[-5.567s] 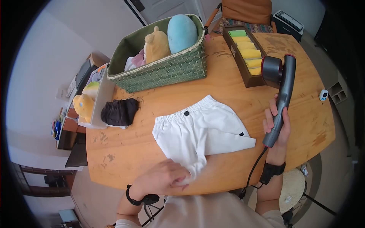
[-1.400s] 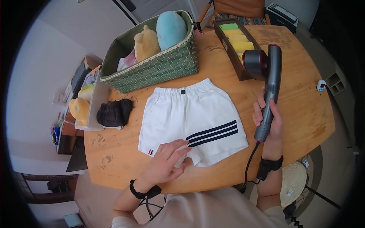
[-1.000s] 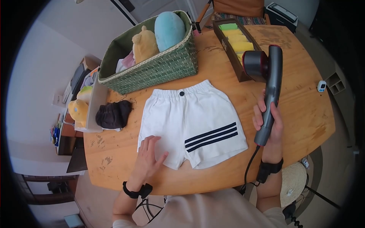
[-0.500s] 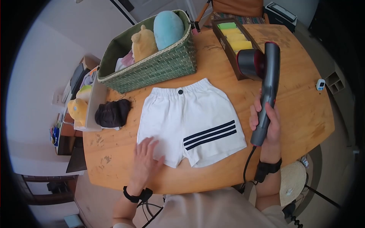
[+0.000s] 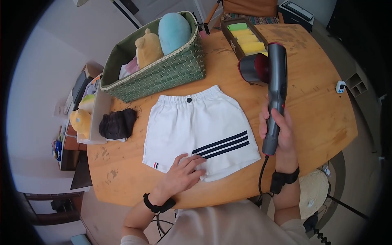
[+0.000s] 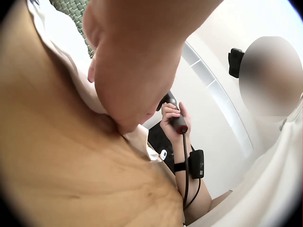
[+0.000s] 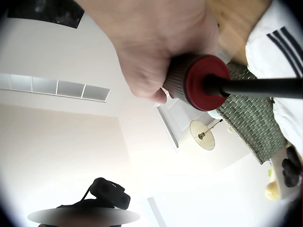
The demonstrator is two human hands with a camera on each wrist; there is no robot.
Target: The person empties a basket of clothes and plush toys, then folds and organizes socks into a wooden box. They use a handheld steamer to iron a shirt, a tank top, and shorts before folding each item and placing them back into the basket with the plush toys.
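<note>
White shorts (image 5: 175, 122) with an elastic waist, a black button and dark stripes on one leg lie spread on the wooden table. My left hand (image 5: 181, 175) rests on the inner hem between the legs, fingers fairly straight. In the left wrist view the same hand (image 6: 137, 71) is low over the white hem, its fingertips partly hidden. My right hand (image 5: 279, 130) grips the handle of a dark grey hair dryer (image 5: 277, 73), held up to the right of the shorts. The right wrist view shows the ribbed, red-capped handle end (image 7: 201, 82) with its cord.
A green woven basket (image 5: 163, 73) with plush toys stands behind the shorts. A brown box (image 5: 230, 36) of rolled yellow and green cloths is at the back right. Dark folded clothing (image 5: 117, 124) lies left beside a white bin (image 5: 98, 118). The dryer's cord (image 5: 261, 175) hangs over the table's front edge.
The shorts, rumpled with one leg bunched earlier, now lie flat with stripes showing. My left hand went to the left leg, then back right to the middle hem. The dryer shifted slightly left in view.
</note>
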